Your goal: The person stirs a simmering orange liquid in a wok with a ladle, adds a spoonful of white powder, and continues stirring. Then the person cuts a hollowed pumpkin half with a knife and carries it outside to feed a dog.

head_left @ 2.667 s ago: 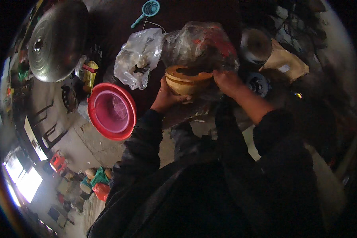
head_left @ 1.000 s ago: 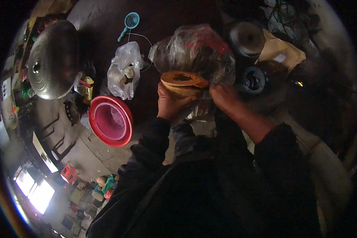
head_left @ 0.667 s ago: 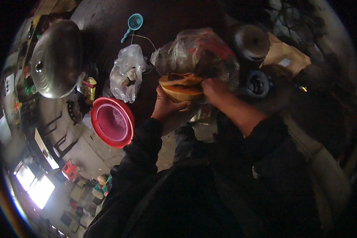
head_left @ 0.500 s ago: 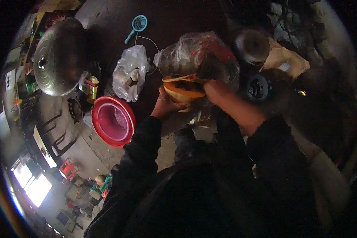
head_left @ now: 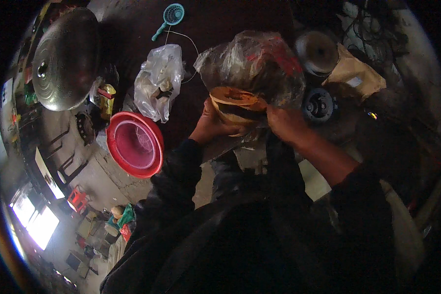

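An orange-fleshed pumpkin [head_left: 235, 99], cut open, is held just in front of a bulging clear plastic bag with red patches [head_left: 255, 63]. Between its upper part and lower part runs a dark gap. My left hand [head_left: 213, 123] cups the pumpkin from the left and below, thumb along its side. At the right end of the cut, my right hand [head_left: 285, 122] is closed against the upper part's edge; its fingertips are partly hidden. A smaller clear bag with pale lumps [head_left: 159, 85] lies left of the pumpkin.
A red basin with a pink strainer inside [head_left: 113, 149] stands at the left, below a large metal lid [head_left: 66, 63]. A blue strainer [head_left: 173, 15] lies at the far side. On the right are a round metal pot [head_left: 317, 53], a dark ring-shaped part [head_left: 319, 105] and brown paper [head_left: 357, 71].
The pumpkin's upper part has tipped, showing more of its orange inner face. Both hands and the pumpkin sit slightly farther right in view, while the whole scene has shifted a little.
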### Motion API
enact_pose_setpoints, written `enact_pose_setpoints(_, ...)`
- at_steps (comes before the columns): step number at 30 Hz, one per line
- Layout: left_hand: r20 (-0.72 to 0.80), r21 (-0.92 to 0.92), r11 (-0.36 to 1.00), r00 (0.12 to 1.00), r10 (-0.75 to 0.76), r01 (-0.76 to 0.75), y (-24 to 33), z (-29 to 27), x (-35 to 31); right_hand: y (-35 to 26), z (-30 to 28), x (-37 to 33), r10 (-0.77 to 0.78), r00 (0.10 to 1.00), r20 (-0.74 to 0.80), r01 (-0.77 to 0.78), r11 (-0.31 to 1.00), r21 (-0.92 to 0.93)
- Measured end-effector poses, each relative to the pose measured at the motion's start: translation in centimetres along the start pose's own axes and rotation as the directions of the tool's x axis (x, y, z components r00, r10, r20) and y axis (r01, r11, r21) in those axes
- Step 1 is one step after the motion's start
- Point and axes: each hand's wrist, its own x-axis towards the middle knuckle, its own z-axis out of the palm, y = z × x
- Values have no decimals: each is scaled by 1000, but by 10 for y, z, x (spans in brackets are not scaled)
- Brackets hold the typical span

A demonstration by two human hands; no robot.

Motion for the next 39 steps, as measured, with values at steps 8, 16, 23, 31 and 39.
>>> enact_pose_setpoints(8,-41,38,994,994,-101,103,-2,9,-1,26,-3,-6,36,999,-13,-33,984,172)
enact_pose_setpoints(16,-29,2,991,991,-131,131,-1,14,-3,18,-9,-1,274,897,347,-306,951,42)
enact_pose_setpoints(23,-73,163,985,996,-53,64,-5,19,0,22,17,21,160,977,139,-182,970,159)
enact_pose_setpoints(31,-81,524,851,994,74,-21,42,43,-16,25,-4,73,299,839,454,-336,942,0)
enact_pose_setpoints(39,-137,96,989,986,-101,114,14,27,-15,24,-20,26,88,993,78,-103,970,221)
